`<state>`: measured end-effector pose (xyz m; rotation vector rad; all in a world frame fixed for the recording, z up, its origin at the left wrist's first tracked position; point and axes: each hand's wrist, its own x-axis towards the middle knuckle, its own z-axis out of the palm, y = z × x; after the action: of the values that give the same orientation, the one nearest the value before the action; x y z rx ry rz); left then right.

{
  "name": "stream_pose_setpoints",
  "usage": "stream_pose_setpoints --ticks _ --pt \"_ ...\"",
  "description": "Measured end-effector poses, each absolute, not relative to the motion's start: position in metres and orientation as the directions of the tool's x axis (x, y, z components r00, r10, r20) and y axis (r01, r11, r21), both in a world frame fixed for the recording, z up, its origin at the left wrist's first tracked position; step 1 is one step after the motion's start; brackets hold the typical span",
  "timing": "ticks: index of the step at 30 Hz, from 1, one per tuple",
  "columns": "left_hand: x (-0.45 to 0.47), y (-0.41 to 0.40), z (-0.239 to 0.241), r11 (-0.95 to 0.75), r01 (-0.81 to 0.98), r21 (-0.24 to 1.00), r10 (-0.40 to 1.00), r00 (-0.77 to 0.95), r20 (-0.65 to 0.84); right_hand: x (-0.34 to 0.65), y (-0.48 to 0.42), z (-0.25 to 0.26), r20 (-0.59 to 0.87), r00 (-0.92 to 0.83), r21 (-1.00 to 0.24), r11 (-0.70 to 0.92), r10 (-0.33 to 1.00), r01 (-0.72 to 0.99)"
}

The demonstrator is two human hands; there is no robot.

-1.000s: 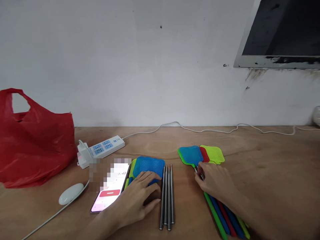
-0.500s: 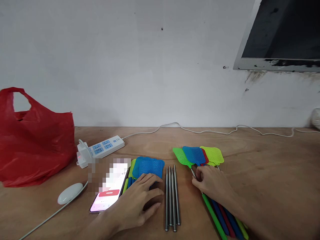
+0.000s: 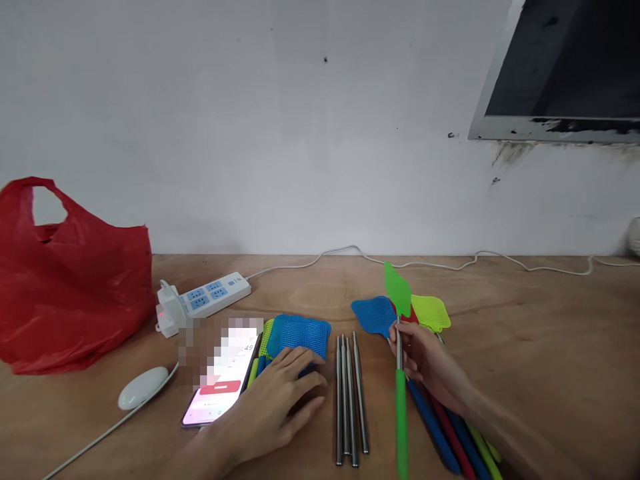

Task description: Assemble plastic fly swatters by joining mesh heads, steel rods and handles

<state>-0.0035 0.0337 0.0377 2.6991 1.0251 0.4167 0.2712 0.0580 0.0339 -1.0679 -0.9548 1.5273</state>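
Note:
A green fly swatter (image 3: pixel 401 413) stands raised and nearly upright, its metal rod pinched in my right hand (image 3: pixel 425 357). Under and beside that hand lies a fanned group of swatters: a blue swatter head (image 3: pixel 374 315), a partly hidden red one and a yellow swatter head (image 3: pixel 430 312), their coloured handles pointing toward me. My left hand (image 3: pixel 280 403) rests with fingers spread over the lower edge of a second stack, topped by a blue swatter head (image 3: pixel 303 333) with a yellow one beneath. Between my hands lie several metal rods (image 3: pixel 349 400), side by side.
A lit phone (image 3: pixel 225 380), partly blurred out, lies left of my left hand. Behind it are a white power strip (image 3: pixel 215 293) with a plugged-in adapter, a white mouse-shaped object (image 3: pixel 143 388) and a red plastic bag (image 3: pixel 80 287). A white cord (image 3: pixel 420 265) runs along the wall.
My right hand has lifted the green swatter off the right-hand group and tilted it upright. The blue head there has shifted slightly. My left hand stays in place.

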Motion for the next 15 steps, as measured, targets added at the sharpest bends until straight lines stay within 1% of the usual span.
stream_pose_setpoints --ticks 3,5,7,10,12,13,15 --pt "-0.002 0.035 0.039 -0.722 0.584 0.370 0.682 0.693 0.236 0.270 0.057 0.034 -0.182 -0.114 -0.897 -0.213 0.977 -0.388" --pt "-0.001 0.035 0.039 -0.700 0.549 0.457 0.698 0.662 0.273 0.269 0.055 0.033 -0.177 -0.132 -0.892 -0.216 0.975 -0.398" --pt "-0.001 0.035 0.038 -0.640 0.534 0.553 0.745 0.608 0.275 0.267 0.053 0.033 -0.170 -0.168 -0.885 -0.225 0.971 -0.408" --pt "-0.002 0.034 0.036 -0.446 0.562 0.696 0.864 0.474 0.171 0.262 0.050 0.034 -0.161 -0.211 -0.870 -0.239 0.964 -0.432" --pt "-0.002 0.032 0.037 -0.317 0.544 0.777 0.904 0.420 0.075 0.257 0.047 0.035 -0.139 -0.218 -0.875 -0.223 0.966 -0.429" --pt "-0.002 0.031 0.037 -0.284 0.522 0.804 0.903 0.428 0.041 0.256 0.046 0.036 -0.126 -0.216 -0.882 -0.209 0.968 -0.423" --pt "-0.001 0.030 0.039 -0.282 0.490 0.825 0.873 0.488 0.009 0.252 0.044 0.036 -0.105 -0.203 -0.888 -0.184 0.973 -0.421"
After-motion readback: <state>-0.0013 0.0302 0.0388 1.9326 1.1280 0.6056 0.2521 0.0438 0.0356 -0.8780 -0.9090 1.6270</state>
